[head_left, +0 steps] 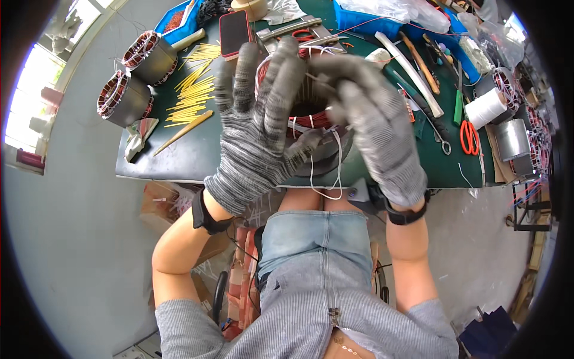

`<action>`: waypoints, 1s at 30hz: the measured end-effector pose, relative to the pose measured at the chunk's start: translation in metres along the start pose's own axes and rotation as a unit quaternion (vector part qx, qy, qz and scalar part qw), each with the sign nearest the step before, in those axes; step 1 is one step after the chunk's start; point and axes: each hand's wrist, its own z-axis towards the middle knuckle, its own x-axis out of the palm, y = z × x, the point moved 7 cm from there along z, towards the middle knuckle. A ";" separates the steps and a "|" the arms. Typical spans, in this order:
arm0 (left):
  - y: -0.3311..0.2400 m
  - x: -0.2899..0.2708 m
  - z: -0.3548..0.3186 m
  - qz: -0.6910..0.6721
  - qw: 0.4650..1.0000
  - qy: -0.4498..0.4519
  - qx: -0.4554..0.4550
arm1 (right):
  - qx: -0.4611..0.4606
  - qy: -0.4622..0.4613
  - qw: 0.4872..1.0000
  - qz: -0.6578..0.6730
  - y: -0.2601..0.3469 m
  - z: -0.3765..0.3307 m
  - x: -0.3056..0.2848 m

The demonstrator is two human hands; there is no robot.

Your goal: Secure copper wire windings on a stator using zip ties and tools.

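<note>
A motor stator with red-brown copper windings sits at the table's front edge, partly hidden by both hands. White lacing cord ties its windings and hangs in a loop over the edge. My left hand, in a grey striped knit glove, lies over the stator's left side with fingers stretched and apart; its thumb reaches the front rim. My right hand, gloved alike and blurred by motion, is over the right side. Its fingers are curled together near the opening; what they pinch is too blurred to make out.
Two more stators stand at the left, beside scattered yellow sleeves and a pointed wooden stick. A phone lies behind my left hand. Orange-handled scissors, a white thread spool and hand tools are at the right. Blue bins line the back.
</note>
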 end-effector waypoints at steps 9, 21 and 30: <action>-0.008 0.020 0.007 -0.143 0.972 0.186 -0.009 | 0.207 -0.079 0.971 0.089 -0.035 -0.111 0.017; -0.006 0.014 0.003 -0.168 0.972 0.160 -0.030 | 0.246 -0.412 0.456 0.750 -0.096 -0.427 -0.211; -0.006 0.013 0.003 -0.170 0.973 0.151 -0.033 | 0.352 -0.192 0.916 -0.027 -0.052 -0.145 -0.075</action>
